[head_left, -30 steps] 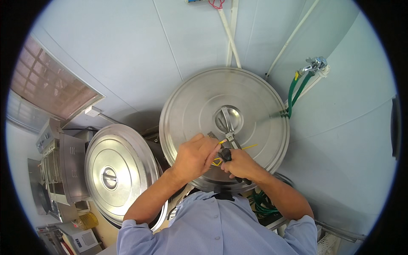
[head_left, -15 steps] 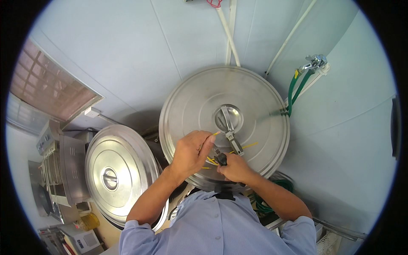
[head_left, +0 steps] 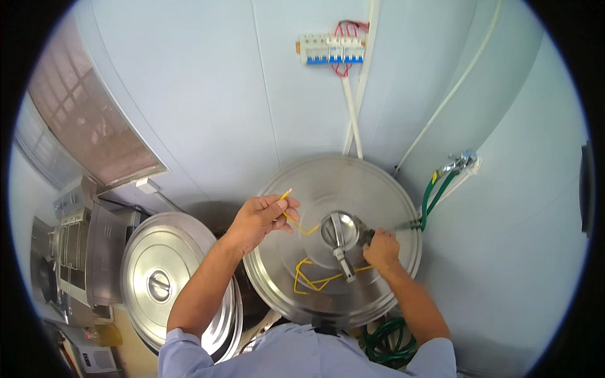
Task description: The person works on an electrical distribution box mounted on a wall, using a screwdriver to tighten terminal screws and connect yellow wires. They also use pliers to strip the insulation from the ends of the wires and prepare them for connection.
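My left hand (head_left: pixel 255 220) pinches a short yellow wire (head_left: pixel 307 232). Its upper end shows a bare tip above the fingers, and the lower end is bent over the lid. On the right, my right hand (head_left: pixel 382 250) is closed round dark-handled pliers (head_left: pixel 365 235), apart from the wire; their jaws are hard to make out. Both hands are above a large round metal lid (head_left: pixel 391 195). A silver and grey hand tool (head_left: pixel 344 264) lies across the lid's recessed handle. Several bent yellow wires (head_left: pixel 299 277) lie on the lid below it.
A row of circuit breakers (head_left: pixel 331 50) with red wires hangs on the wall ahead. A tap (head_left: pixel 463 162) with a green hose is at the right. To the left stands a second lidded metal pot (head_left: pixel 142 271). A coiled green hose (head_left: pixel 391 343) lies below the lid.
My view has tilted up, bringing the circuit breakers in. My hands have moved apart: the left lifts the yellow wire leftward, while the right has drawn the pliers away to the right.
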Available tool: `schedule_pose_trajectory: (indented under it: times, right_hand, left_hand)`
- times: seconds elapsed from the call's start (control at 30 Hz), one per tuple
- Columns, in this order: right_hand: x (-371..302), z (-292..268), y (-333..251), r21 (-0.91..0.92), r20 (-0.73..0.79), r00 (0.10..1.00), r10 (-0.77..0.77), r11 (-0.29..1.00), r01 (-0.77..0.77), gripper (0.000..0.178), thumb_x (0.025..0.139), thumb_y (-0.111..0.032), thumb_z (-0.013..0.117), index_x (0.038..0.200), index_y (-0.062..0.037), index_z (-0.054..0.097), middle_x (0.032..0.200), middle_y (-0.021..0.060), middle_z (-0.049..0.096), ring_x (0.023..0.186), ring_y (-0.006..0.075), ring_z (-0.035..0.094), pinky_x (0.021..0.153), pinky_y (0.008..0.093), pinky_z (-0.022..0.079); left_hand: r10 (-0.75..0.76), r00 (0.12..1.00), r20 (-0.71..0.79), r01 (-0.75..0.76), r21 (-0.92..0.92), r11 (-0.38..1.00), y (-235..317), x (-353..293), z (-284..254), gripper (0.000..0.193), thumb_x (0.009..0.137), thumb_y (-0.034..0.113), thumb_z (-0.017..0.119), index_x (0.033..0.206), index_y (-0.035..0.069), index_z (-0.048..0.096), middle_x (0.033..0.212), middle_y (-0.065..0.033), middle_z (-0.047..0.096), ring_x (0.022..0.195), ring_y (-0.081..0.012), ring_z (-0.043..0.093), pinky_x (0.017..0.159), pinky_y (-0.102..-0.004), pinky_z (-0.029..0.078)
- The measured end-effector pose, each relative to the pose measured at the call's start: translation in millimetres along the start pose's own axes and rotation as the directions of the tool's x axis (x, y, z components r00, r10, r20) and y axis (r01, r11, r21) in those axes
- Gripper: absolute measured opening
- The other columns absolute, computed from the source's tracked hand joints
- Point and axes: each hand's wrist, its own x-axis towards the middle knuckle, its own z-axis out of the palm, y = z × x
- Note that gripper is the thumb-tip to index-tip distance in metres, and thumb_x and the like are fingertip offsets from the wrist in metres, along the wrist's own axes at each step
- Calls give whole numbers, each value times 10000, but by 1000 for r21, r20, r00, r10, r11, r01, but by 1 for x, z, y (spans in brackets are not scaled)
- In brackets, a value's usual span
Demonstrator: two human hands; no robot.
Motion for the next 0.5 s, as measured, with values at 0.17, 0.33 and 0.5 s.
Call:
schedule_pose_trajectory:
  times: [0.17,0.33,0.5]
  right_hand:
    - [0,10,-2,77,21,999,-36,996,34,541,787,-351,730,1121,53,594,1102,226,621,1051,402,592,898,467,518]
    - [2,-39,-19,342,-303,926,-225,881,326,466,855,-252,719,1218,9,590,1113,158,623,1067,300,610,809,417,536]
    - [7,-173,-90,835,-377,898,-228,335,436,340,884,-89,686,1215,-52,617,1066,96,639,901,171,653,666,294,514]
  left_hand:
    - [17,1000,-18,-14,142,990,31,12,7,350,1011,291,591,1062,-42,688,851,-124,716,584,-109,526,590,-299,512]
    - [-28,1000,14,20,378,926,64,27,21,380,975,357,646,932,-10,733,658,-79,687,460,-67,433,453,-229,389]
    - [-131,982,134,18,629,777,95,46,40,374,947,375,675,841,22,738,600,-32,630,512,-61,442,492,-254,347]
